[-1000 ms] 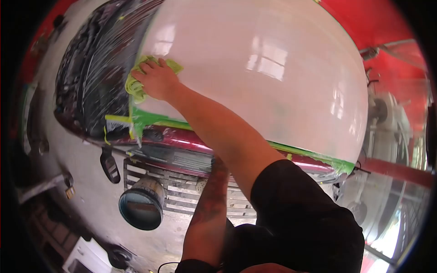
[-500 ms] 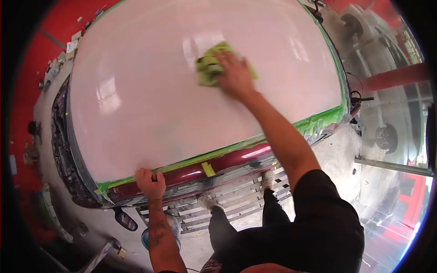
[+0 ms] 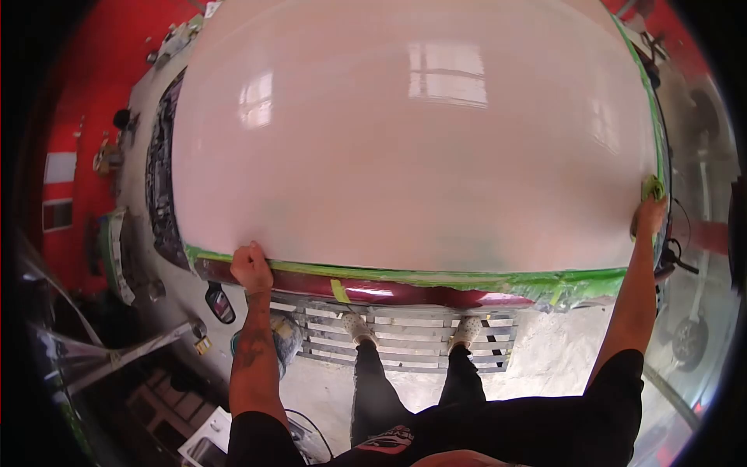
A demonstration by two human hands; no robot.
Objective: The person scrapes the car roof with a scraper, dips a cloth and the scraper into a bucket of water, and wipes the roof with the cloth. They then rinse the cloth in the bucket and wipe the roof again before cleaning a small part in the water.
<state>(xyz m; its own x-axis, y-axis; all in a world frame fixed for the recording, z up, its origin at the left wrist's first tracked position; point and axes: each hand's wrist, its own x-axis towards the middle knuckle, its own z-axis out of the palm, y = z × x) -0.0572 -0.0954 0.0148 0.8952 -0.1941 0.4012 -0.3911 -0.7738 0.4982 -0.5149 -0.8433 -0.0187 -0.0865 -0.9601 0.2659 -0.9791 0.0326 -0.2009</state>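
Note:
The large pale pinkish, glossy panel of a car roof (image 3: 405, 179) fills the upper middle, with green masking tape (image 3: 436, 276) along its near edge. At its far right edge my right hand (image 3: 647, 216) grips a yellow-green cloth (image 3: 654, 187), pressed close to the tape there. My left hand (image 3: 252, 267) is curled into a fist on the near left edge, by the tape; whatever is inside its fingers, if anything, is hidden. Below the tape runs a dark red painted strip (image 3: 369, 292) of the car body.
My feet stand on a slatted platform (image 3: 405, 331) beside the car. A side mirror (image 3: 221, 304) sticks out near my left forearm, with a bucket (image 3: 286, 342) close by on the floor. Dark cables (image 3: 678, 253) hang at the right. A red wall (image 3: 85, 78) stands at the left.
My right hand has carried the cloth from the middle of the roof to its right edge. My left hand stays on the near edge. The view has shifted.

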